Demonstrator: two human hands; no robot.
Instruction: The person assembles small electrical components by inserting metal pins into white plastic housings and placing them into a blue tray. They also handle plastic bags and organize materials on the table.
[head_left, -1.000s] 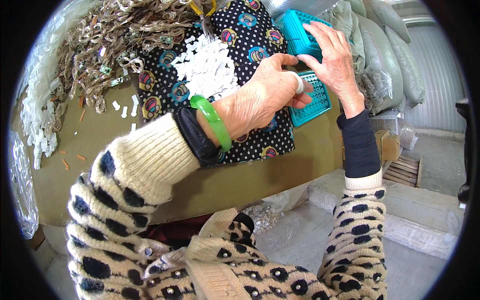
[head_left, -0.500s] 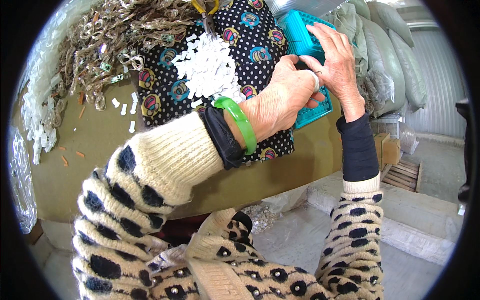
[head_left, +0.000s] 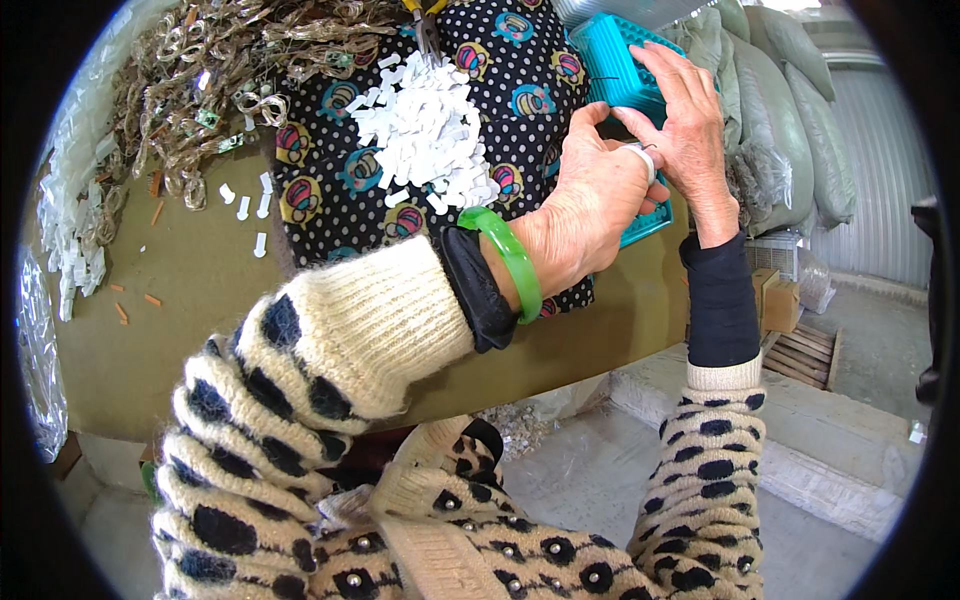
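Note:
My left hand (head_left: 600,195) reaches across to the right, a green bangle (head_left: 512,262) on its wrist. Its fingers are curled in, and a white band (head_left: 641,163) shows at one finger. Whatever it may grip is hidden. Close against it, my right hand (head_left: 685,135) has its thumb and fingers apart, the fingers extending over a ridged teal plastic rack (head_left: 607,62). Beneath the hands, part of another teal surface (head_left: 645,230) shows. A pile of small white tabs (head_left: 425,130) lies on a dark polka-dot cloth (head_left: 335,195) left of my hands.
Yellow-handled pliers or scissors (head_left: 427,30) lie behind the pile. Bundles of clear-brown looped cord (head_left: 210,90) and white translucent strips (head_left: 75,200) cover the table's far left. Stuffed sacks (head_left: 770,130) stand at the right, near cardboard boxes (head_left: 780,305) and a wooden pallet (head_left: 805,352).
Both hands sit slightly further right in the picture, and the cloth and pile have also shifted in view. The hands' grip looks much the same.

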